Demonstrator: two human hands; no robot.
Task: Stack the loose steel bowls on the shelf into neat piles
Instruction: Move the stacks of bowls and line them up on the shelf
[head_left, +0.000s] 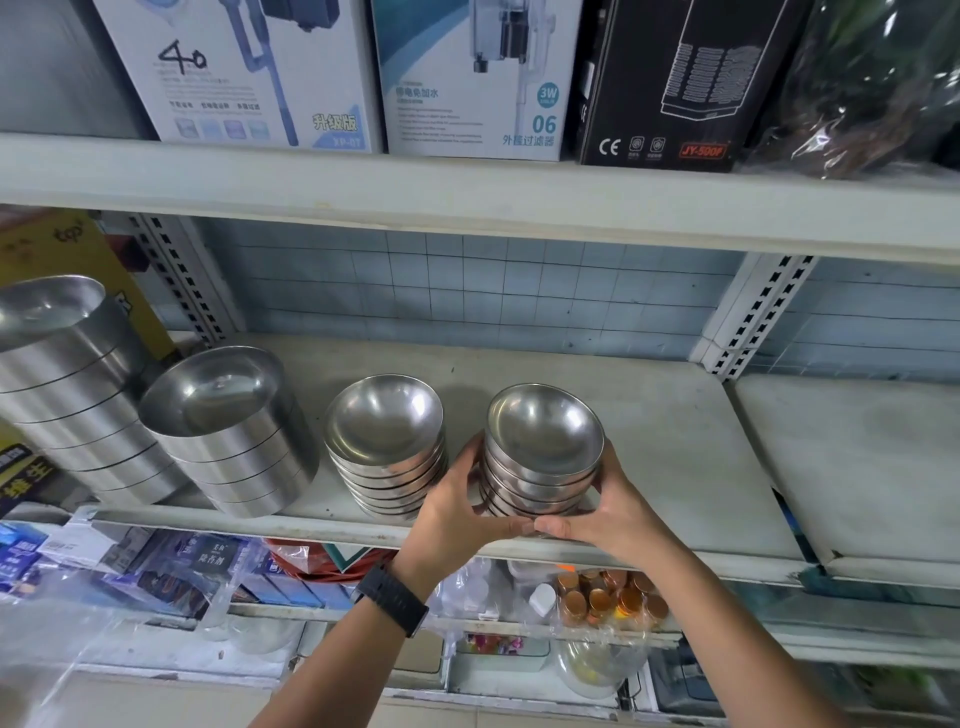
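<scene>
A pile of several small steel bowls (545, 441) stands near the front edge of the grey shelf (675, 441). My left hand (462, 509) cups its left side and my right hand (613, 504) cups its right side, thumbs meeting at the front under the pile. A black watch is on my left wrist. To the left stands a second pile of small bowls (387, 447), untouched. Further left are two taller piles of straight-sided steel bowls, a lower one (228, 431) and a higher one (67, 384).
Boxed goods (467, 78) fill the shelf above, whose front edge (467, 197) overhangs the bowls. A slotted upright (753, 317) stands at the back right. The lower shelf holds packets and copper-capped bottles (608, 597). The shelf right of the held pile is bare.
</scene>
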